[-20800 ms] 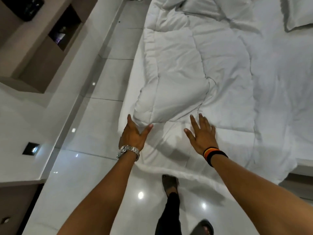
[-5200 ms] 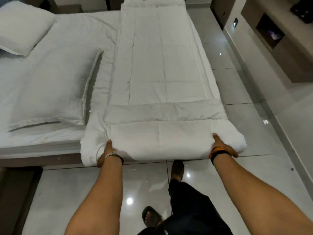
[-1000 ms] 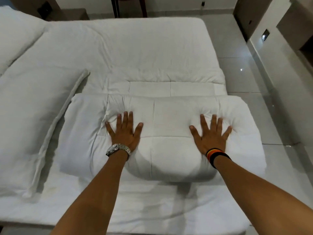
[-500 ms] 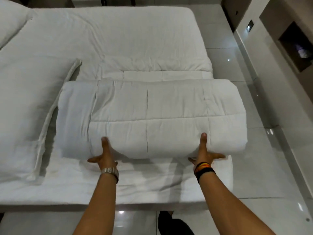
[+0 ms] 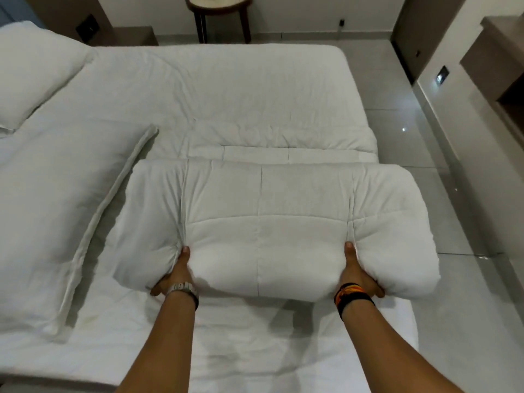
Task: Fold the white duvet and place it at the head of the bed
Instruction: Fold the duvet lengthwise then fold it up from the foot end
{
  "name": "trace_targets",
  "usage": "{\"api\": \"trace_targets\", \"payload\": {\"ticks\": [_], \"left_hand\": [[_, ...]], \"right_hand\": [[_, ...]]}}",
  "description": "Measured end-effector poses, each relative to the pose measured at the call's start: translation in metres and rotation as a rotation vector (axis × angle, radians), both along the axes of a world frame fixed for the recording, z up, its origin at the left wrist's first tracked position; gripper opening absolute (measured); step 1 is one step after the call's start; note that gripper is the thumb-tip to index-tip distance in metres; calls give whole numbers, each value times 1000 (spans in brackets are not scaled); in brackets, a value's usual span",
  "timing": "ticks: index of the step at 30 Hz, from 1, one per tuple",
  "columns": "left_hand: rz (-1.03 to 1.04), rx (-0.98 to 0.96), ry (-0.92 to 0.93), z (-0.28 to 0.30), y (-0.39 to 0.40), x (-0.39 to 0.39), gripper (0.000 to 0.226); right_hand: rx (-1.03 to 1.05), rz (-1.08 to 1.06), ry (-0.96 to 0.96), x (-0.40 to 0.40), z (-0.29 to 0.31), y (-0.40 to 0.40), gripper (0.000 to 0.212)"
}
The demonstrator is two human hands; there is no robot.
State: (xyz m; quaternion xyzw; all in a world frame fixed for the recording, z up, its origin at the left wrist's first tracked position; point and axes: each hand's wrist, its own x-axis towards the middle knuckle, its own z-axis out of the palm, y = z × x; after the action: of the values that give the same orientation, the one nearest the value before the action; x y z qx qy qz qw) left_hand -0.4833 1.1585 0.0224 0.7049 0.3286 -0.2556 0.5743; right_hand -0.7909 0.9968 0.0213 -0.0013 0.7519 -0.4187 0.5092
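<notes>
The white duvet (image 5: 263, 222) is a thick folded bundle on the right half of the bed (image 5: 215, 89). A flat strip of it still lies unrolled just beyond the bundle. My left hand (image 5: 176, 272), with a metal watch, grips the bundle's near edge, thumb on top and fingers underneath. My right hand (image 5: 357, 272), with dark and orange wristbands, grips the same edge further right in the same way. The near edge is lifted off the sheet and casts a shadow below. The bundle's right end overhangs the bed's side.
A large pillow (image 5: 56, 211) lies flat left of the bundle, another pillow (image 5: 31, 78) at the far left. A round side table (image 5: 221, 12) stands beyond the bed. Glossy tiled floor (image 5: 419, 154) and a wall unit (image 5: 499, 69) run along the right.
A second ago both palms lay flat on top of the bundle. They slid to its near edge, gripped it from below, and the edge is raised now.
</notes>
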Motion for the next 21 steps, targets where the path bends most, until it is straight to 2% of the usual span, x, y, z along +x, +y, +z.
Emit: {"api": "trace_targets", "payload": {"ticks": [2, 6, 11, 13, 15, 17, 18, 21], "left_hand": [[23, -76, -14, 18, 4, -13, 138], [2, -50, -23, 50, 45, -43, 140], [69, -106, -6, 98, 148, -96, 126], [68, -163, -33, 113, 179, -105, 124], [-10, -176, -95, 137, 197, -111, 117], [-125, -180, -152, 154, 196, -111, 122], [-174, -198, -208, 166, 191, -112, 122], [-509, -206, -536, 177, 162, -118, 88]], "right_hand": [[4, 22, 33, -14, 5, 11, 163], [15, 92, 67, -37, 38, 45, 154], [-12, 62, 118, -88, 87, 142, 154], [-55, 113, 134, -104, 107, 170, 144], [-108, 140, 149, -112, 130, 188, 141], [-164, 158, 180, -115, 154, 187, 145], [-211, 231, 224, -112, 164, 181, 138], [-381, 558, 374, -99, 180, 154, 91]]}}
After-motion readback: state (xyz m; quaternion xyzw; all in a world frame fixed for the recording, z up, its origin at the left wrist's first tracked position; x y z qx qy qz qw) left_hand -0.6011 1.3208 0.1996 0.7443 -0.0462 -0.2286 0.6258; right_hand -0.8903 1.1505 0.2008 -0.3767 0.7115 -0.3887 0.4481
